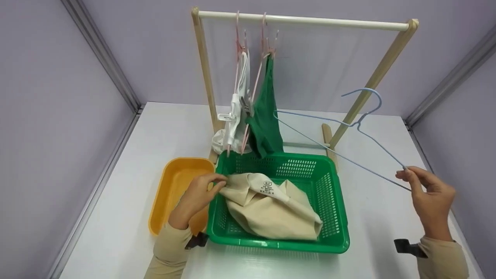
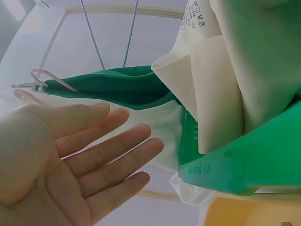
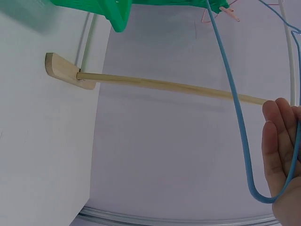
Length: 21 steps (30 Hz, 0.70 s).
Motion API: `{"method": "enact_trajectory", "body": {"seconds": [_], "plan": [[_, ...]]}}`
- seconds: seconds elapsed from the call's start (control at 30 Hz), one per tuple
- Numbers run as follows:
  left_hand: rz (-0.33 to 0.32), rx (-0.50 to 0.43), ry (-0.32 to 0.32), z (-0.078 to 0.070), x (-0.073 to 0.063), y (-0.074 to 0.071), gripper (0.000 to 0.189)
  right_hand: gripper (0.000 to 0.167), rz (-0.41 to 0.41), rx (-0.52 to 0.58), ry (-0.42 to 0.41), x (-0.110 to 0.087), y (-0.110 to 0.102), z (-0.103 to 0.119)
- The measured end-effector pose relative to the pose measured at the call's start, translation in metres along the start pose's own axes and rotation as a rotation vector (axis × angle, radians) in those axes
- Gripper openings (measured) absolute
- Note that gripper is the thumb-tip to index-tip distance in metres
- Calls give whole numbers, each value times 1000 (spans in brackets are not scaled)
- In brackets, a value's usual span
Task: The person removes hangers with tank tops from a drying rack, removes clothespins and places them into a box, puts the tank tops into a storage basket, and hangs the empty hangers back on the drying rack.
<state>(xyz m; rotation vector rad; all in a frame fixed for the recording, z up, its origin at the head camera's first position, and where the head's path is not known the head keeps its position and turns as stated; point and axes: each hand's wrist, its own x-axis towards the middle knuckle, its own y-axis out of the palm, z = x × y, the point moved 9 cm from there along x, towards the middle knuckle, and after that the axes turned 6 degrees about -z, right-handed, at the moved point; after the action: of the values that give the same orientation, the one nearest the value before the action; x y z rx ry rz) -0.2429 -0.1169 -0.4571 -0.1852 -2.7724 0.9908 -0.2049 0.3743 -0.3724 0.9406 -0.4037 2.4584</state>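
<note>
My right hand (image 1: 434, 195) pinches a blue clothes hanger (image 1: 381, 145) by one end, its hook pointing up and its far end reaching toward the hanging green garment. In the right wrist view the hanger's rounded corner (image 3: 263, 198) crosses the palm. A beige garment (image 1: 271, 217) with a printed label lies bunched in a green basket (image 1: 279, 243). My left hand (image 1: 199, 193) is over the basket's left rim, fingertips right by the garment's edge. In the left wrist view, that hand's fingers (image 2: 120, 162) are extended and spread, with nothing between them.
Behind the basket stands a wooden rack with a white rail (image 1: 329, 22). From it hang a white garment (image 1: 234, 116) and a green garment (image 1: 269, 120) on pink hangers, with clips. A yellow tray (image 1: 161, 201) sits left of the basket, partly behind my left arm.
</note>
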Motion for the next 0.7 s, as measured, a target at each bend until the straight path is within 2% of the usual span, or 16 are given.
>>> {"method": "enact_trajectory", "body": {"seconds": [0.27,0.57,0.7], "plan": [[4,-14,-47,5,1,-2,24,13,-52,-111,59,4,6,0],[-4,-23,-28,4,1,-5,25,16,-130,-182,120,16,10,8],[-7,-25,-39,4,1,-7,25,16,-164,-191,145,23,13,11]]}}
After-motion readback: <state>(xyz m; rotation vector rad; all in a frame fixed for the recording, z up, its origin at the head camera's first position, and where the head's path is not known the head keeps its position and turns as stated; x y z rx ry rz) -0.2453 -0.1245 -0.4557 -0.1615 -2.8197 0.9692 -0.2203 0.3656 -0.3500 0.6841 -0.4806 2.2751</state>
